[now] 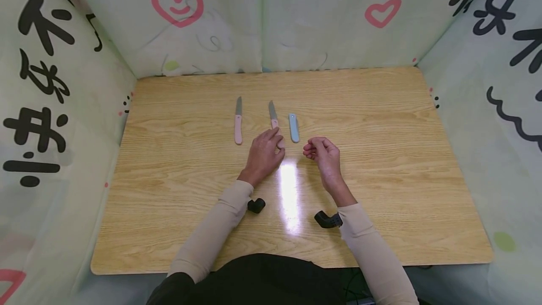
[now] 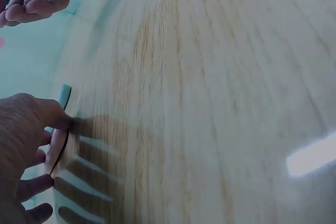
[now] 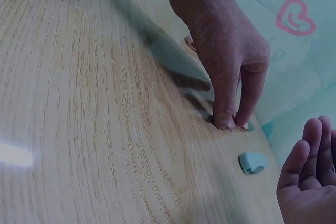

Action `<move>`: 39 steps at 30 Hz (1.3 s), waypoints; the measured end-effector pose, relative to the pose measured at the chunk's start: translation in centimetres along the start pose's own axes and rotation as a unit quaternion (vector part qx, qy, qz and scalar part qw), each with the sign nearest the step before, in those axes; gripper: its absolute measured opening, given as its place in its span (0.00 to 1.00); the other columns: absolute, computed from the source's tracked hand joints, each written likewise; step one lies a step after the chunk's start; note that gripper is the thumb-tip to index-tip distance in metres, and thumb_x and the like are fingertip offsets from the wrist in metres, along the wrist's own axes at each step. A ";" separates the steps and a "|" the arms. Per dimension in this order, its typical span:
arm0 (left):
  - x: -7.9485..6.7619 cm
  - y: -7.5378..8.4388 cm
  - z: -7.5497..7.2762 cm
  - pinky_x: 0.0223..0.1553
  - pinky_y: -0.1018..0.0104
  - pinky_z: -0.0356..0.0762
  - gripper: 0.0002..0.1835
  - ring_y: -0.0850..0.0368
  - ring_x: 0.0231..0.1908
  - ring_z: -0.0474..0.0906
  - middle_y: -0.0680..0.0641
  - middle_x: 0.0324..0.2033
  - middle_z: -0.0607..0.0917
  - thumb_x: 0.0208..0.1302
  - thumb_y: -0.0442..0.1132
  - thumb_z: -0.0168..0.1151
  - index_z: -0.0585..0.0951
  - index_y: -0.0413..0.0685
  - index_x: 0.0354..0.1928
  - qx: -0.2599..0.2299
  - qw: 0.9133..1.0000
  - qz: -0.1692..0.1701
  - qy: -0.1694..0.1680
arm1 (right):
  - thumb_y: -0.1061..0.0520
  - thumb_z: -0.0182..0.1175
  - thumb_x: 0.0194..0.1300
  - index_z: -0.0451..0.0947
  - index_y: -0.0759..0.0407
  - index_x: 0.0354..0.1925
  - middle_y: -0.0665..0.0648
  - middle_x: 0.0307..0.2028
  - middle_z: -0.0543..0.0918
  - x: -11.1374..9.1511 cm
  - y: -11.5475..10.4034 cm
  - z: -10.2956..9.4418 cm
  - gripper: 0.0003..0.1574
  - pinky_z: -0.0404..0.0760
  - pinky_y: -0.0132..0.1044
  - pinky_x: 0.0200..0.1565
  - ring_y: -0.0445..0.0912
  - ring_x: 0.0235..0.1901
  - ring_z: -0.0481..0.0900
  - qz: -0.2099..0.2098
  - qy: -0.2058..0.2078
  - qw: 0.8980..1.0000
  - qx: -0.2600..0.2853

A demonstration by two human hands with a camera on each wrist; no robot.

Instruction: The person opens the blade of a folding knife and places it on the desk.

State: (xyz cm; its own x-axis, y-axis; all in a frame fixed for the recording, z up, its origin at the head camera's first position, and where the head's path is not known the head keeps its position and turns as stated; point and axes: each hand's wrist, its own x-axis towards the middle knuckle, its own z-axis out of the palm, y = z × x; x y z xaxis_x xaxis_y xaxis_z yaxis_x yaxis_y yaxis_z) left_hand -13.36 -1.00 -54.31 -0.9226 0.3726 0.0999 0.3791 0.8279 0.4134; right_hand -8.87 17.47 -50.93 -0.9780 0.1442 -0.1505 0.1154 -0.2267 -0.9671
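A pink-handled folding knife (image 1: pixel 273 111) lies with its blade out, pointing away. My left hand (image 1: pixel 265 153) pinches its handle against the table, covering part of it; in the right wrist view the left hand's fingers (image 3: pixel 224 111) come down on the handle from above. To the left lies a second pink-handled knife (image 1: pixel 238 124), blade also out. A light blue knife (image 1: pixel 294 128), folded with no blade showing, lies just right of the held one. My right hand (image 1: pixel 323 156) hovers to the right of the blue knife, loosely curled and holding nothing.
The wooden table (image 1: pixel 381 164) has printed curtains (image 1: pixel 317 18) along its back and both sides. A black wrist camera (image 1: pixel 256 205) is worn under the left forearm, and another wrist camera (image 1: pixel 328 220) under the right. Glare (image 1: pixel 290 196) shines on the tabletop.
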 end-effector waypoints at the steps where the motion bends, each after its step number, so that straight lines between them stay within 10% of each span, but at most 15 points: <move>1: 0.0 -0.1 0.0 0.67 0.49 0.64 0.18 0.47 0.68 0.67 0.44 0.69 0.73 0.71 0.42 0.61 0.83 0.44 0.59 0.002 1.000 -0.002 -0.003 | 0.58 0.51 0.80 0.70 0.82 0.48 0.54 0.32 0.83 0.0 0.0 0.0 0.22 0.83 0.39 0.41 0.44 0.32 0.82 0.001 -0.001 1.000 -0.001; 39: 0.1 -2.1 -1.0 0.67 0.43 0.63 0.19 0.44 0.70 0.66 0.44 0.71 0.70 0.70 0.36 0.59 0.81 0.40 0.60 -0.017 0.999 -0.046 0.003 | 0.58 0.50 0.79 0.70 0.81 0.49 0.53 0.32 0.83 -0.1 0.1 -0.1 0.21 0.83 0.38 0.41 0.43 0.32 0.82 0.022 -0.019 0.999 -0.019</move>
State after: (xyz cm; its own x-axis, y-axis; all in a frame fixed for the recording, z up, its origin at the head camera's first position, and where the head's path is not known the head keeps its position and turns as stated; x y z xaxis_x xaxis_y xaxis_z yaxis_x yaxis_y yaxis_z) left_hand -14.28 -3.13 -54.22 -0.9542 0.2919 0.0657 0.2894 0.8442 0.4512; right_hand -8.72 17.50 -50.97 -0.9777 0.0984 -0.1854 0.1637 -0.1957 -0.9669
